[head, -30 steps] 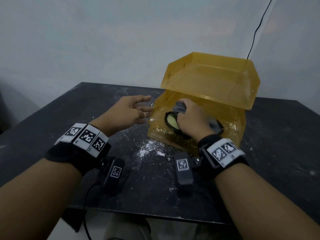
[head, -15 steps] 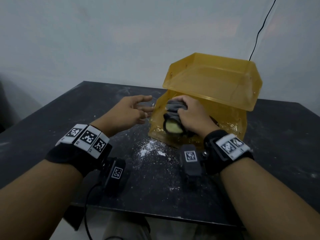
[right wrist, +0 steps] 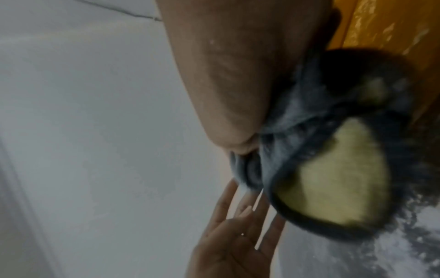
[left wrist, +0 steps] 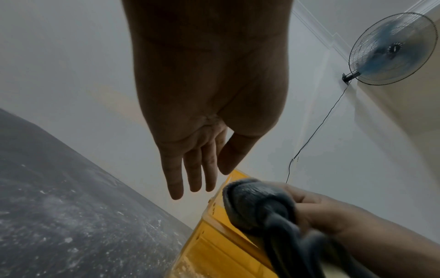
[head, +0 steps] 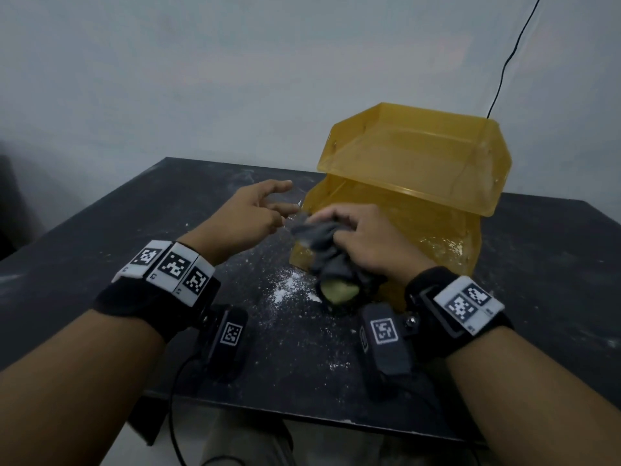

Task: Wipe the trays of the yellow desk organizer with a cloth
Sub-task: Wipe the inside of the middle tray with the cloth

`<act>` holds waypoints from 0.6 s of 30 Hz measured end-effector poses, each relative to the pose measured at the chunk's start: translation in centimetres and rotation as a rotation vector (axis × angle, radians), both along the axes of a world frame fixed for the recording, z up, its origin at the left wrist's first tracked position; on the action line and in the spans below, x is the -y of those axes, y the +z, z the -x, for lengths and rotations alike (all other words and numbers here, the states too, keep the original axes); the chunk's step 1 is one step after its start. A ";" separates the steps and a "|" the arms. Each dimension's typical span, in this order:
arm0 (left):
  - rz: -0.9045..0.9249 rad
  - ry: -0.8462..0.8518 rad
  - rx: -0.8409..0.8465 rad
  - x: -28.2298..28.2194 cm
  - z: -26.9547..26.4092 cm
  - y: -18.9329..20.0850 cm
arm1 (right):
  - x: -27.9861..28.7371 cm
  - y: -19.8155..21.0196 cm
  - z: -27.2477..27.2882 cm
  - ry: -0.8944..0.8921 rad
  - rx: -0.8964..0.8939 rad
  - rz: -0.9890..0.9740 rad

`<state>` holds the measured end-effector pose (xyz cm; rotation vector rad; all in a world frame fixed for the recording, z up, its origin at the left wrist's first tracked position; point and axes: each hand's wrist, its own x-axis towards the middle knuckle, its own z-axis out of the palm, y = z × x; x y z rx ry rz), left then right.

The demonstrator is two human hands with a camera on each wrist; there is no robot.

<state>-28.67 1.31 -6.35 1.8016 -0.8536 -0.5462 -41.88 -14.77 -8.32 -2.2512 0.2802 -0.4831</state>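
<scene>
A translucent yellow desk organizer (head: pixel 413 169) with two stacked trays stands on the black table (head: pixel 134 210). My right hand (head: pixel 356 237) grips a bunched grey cloth (head: pixel 322 247) with a yellow patch (head: pixel 337 290), held at the front left corner of the lower tray (head: pixel 447 243). The cloth (left wrist: pixel 259 205) and its yellow patch (right wrist: pixel 333 178) also show in the wrist views. My left hand (head: pixel 255 216) hovers just left of the organizer with straight fingers (left wrist: pixel 192 173), holding nothing.
White powder (head: pixel 289 287) is scattered on the table in front of the organizer. A black cable (head: pixel 510 58) runs up the wall behind it. A wall fan (left wrist: pixel 393 48) hangs high on the right. The table's near edge (head: pixel 302 415) lies below my wrists.
My right hand has pulled the cloth out of the lower tray toward me and to the left. The left hand has stayed open beside the organizer.
</scene>
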 end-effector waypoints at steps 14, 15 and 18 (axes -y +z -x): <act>-0.014 0.058 0.000 -0.2 -0.5 -0.3 | -0.3 -0.4 -0.7 -0.153 0.109 0.016; -0.015 0.052 -0.003 -0.1 -0.4 -0.3 | 0.4 -0.4 -1.3 -0.254 0.114 -0.069; -0.024 0.044 -0.013 -0.1 -0.5 -0.3 | 0.6 -0.1 -3.7 -0.351 -0.028 -0.221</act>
